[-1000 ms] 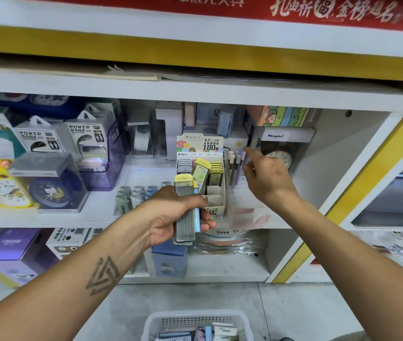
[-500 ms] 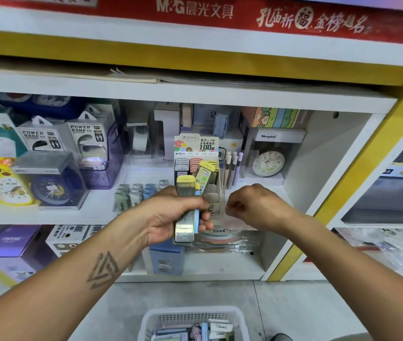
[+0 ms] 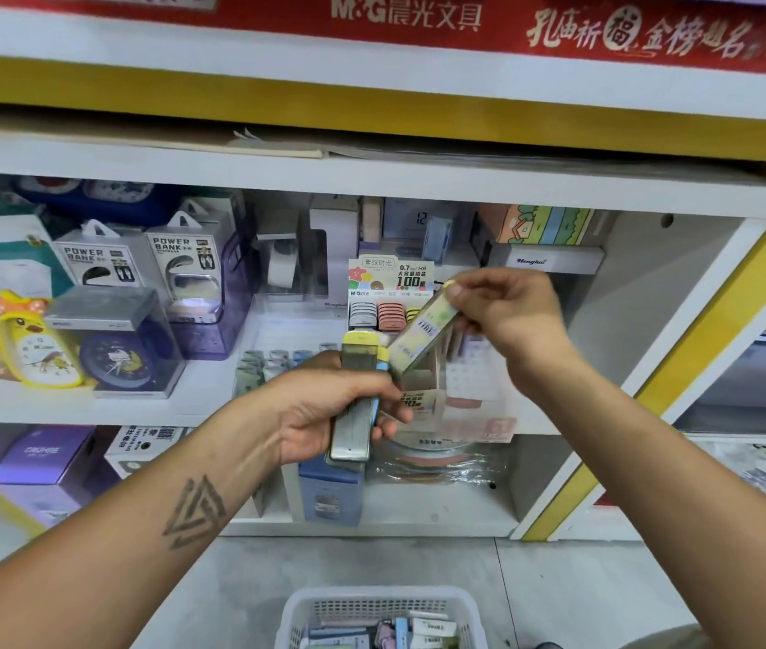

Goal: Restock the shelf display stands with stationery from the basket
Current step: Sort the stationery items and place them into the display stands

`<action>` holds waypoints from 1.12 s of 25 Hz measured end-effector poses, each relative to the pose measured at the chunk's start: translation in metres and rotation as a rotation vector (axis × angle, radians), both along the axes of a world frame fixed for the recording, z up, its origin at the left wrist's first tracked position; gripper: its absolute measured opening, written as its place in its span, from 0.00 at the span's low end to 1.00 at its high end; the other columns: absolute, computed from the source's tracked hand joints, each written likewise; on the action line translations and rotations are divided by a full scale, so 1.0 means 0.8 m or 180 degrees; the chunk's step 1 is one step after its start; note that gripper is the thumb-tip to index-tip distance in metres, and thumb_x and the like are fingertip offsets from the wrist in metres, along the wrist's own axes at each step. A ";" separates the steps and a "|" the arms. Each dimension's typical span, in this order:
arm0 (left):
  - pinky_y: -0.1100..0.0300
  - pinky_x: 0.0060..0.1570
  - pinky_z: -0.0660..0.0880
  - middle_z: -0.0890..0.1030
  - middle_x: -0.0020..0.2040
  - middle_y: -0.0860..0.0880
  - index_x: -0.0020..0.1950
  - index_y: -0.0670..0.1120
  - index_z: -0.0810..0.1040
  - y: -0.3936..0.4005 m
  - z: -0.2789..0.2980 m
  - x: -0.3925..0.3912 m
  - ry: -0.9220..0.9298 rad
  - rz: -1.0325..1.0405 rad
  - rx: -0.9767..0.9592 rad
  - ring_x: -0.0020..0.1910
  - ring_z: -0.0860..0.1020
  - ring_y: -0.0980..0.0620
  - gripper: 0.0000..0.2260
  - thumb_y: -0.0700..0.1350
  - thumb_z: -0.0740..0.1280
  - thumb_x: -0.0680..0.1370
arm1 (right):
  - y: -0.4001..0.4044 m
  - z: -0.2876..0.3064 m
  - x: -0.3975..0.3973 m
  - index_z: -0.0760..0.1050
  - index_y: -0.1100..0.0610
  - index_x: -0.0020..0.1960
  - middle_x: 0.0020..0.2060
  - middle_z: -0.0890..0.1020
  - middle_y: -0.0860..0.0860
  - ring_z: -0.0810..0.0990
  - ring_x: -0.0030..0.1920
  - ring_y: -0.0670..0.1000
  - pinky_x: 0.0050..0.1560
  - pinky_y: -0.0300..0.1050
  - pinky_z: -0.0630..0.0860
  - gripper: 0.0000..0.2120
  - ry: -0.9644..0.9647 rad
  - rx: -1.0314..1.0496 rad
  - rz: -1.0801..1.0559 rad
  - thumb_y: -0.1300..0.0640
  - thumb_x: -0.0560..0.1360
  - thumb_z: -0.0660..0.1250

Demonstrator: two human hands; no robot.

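Observation:
My left hand (image 3: pixel 325 409) grips a stack of flat pencil-lead cases (image 3: pixel 355 400) with yellow and blue caps, held upright in front of the shelf. My right hand (image 3: pixel 507 316) pinches one yellow-capped lead case (image 3: pixel 423 332) by its top end, tilted, just above and in front of the cardboard lead display stand (image 3: pixel 390 278). The stand sits on the middle shelf and holds rows of grey, pink and yellow cases. The white basket (image 3: pixel 297 611) with more stationery stands on the floor at the bottom edge.
Power bank boxes (image 3: pixel 184 264), a yellow duck clock (image 3: pixel 39 348) and a boxed blue clock (image 3: pixel 123 353) fill the shelf's left side. A white shelf wall (image 3: pixel 680 330) and yellow post bound the right. Boxes sit on the lower shelf (image 3: pixel 44 461).
My right hand drew back from the back of the shelf to the stack, took one yellow-capped case from it and lifted that case up toward the stand. My left hand stayed put.

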State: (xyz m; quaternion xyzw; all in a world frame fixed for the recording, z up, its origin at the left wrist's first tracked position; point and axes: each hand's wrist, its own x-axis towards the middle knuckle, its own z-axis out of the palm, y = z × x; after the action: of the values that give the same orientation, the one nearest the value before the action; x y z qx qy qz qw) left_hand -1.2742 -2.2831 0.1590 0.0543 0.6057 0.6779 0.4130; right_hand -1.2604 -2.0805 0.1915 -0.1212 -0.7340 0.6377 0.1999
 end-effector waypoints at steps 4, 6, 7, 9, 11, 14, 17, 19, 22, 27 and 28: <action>0.63 0.25 0.74 0.81 0.35 0.37 0.44 0.38 0.77 -0.015 0.002 -0.014 -0.0043 0.0623 -0.0025 0.25 0.76 0.50 0.03 0.32 0.66 0.76 | 0.021 -0.003 -0.009 0.84 0.54 0.50 0.42 0.86 0.50 0.84 0.41 0.50 0.45 0.44 0.81 0.05 0.0253 0.1587 -0.0262 0.60 0.76 0.73; 0.63 0.25 0.74 0.81 0.34 0.37 0.43 0.38 0.77 -0.019 0.004 -0.015 -0.0018 0.0671 0.0012 0.25 0.76 0.49 0.03 0.32 0.67 0.75 | 0.013 -0.016 -0.008 0.84 0.54 0.53 0.44 0.86 0.50 0.83 0.45 0.53 0.49 0.47 0.79 0.06 0.0324 0.2718 -0.0028 0.58 0.77 0.71; 0.63 0.25 0.74 0.81 0.34 0.37 0.43 0.38 0.77 -0.021 0.005 -0.014 -0.0008 0.0631 0.0017 0.25 0.76 0.49 0.03 0.32 0.67 0.75 | 0.010 -0.020 -0.008 0.83 0.55 0.54 0.45 0.86 0.52 0.82 0.46 0.54 0.49 0.48 0.78 0.07 0.0391 0.3080 0.0089 0.59 0.77 0.70; 0.63 0.26 0.74 0.81 0.34 0.38 0.43 0.39 0.77 -0.022 0.006 -0.012 0.0004 0.0546 0.0005 0.25 0.77 0.50 0.04 0.32 0.66 0.76 | 0.006 -0.028 -0.012 0.83 0.58 0.54 0.46 0.86 0.54 0.82 0.47 0.58 0.48 0.52 0.78 0.07 0.0427 0.3405 0.0275 0.62 0.77 0.69; 0.63 0.26 0.75 0.81 0.34 0.38 0.43 0.39 0.77 -0.023 0.007 -0.012 0.0029 0.0519 0.0004 0.26 0.77 0.50 0.04 0.32 0.66 0.76 | 0.004 -0.033 -0.018 0.83 0.59 0.54 0.47 0.85 0.55 0.81 0.48 0.59 0.49 0.54 0.78 0.08 0.0383 0.3538 0.0358 0.65 0.77 0.68; 0.63 0.26 0.74 0.81 0.35 0.37 0.44 0.38 0.77 -0.027 0.008 -0.013 0.0077 0.0558 0.0035 0.26 0.76 0.49 0.04 0.31 0.66 0.75 | 0.000 -0.041 -0.025 0.83 0.58 0.55 0.49 0.84 0.54 0.81 0.51 0.58 0.51 0.54 0.77 0.09 0.0233 0.3611 0.0280 0.64 0.76 0.68; 0.62 0.26 0.75 0.81 0.35 0.36 0.44 0.38 0.78 -0.030 0.009 -0.013 0.0085 0.0554 0.0045 0.26 0.77 0.49 0.03 0.31 0.66 0.75 | -0.007 -0.047 -0.026 0.83 0.56 0.57 0.52 0.82 0.51 0.80 0.51 0.57 0.48 0.54 0.78 0.10 0.0106 0.3671 0.0235 0.61 0.77 0.68; 0.62 0.26 0.75 0.81 0.35 0.37 0.44 0.38 0.78 -0.031 0.008 -0.014 0.0095 0.0534 0.0045 0.26 0.77 0.49 0.03 0.31 0.66 0.75 | -0.012 -0.047 -0.026 0.81 0.55 0.58 0.54 0.78 0.50 0.79 0.50 0.57 0.45 0.55 0.78 0.10 -0.0064 0.3803 0.0142 0.60 0.77 0.68; 0.62 0.25 0.75 0.81 0.35 0.37 0.45 0.37 0.78 -0.032 0.008 -0.015 0.0115 0.0537 0.0034 0.26 0.77 0.49 0.03 0.31 0.66 0.75 | -0.015 -0.045 -0.026 0.78 0.56 0.53 0.52 0.77 0.51 0.79 0.46 0.57 0.41 0.54 0.78 0.06 -0.0120 0.3893 -0.0084 0.63 0.76 0.68; 0.62 0.26 0.75 0.81 0.35 0.36 0.45 0.37 0.78 -0.028 0.007 -0.015 0.0087 0.0537 0.0005 0.26 0.77 0.49 0.02 0.32 0.67 0.75 | -0.015 -0.053 -0.025 0.82 0.55 0.47 0.46 0.83 0.50 0.76 0.51 0.53 0.39 0.47 0.75 0.10 -0.0282 0.4349 0.0035 0.66 0.75 0.64; 0.62 0.26 0.75 0.81 0.35 0.37 0.46 0.37 0.78 -0.027 0.007 -0.014 0.0073 0.0528 0.0000 0.26 0.77 0.49 0.02 0.32 0.67 0.75 | -0.015 -0.055 -0.026 0.82 0.54 0.48 0.46 0.83 0.49 0.75 0.53 0.52 0.39 0.45 0.74 0.11 -0.0338 0.4463 0.0017 0.66 0.74 0.64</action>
State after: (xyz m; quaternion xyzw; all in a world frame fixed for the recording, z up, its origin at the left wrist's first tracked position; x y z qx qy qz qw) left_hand -1.2856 -2.3050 0.1644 0.0117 0.6129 0.7091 0.3484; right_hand -1.2814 -2.0926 0.1473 0.0070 -0.9811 0.0079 0.1933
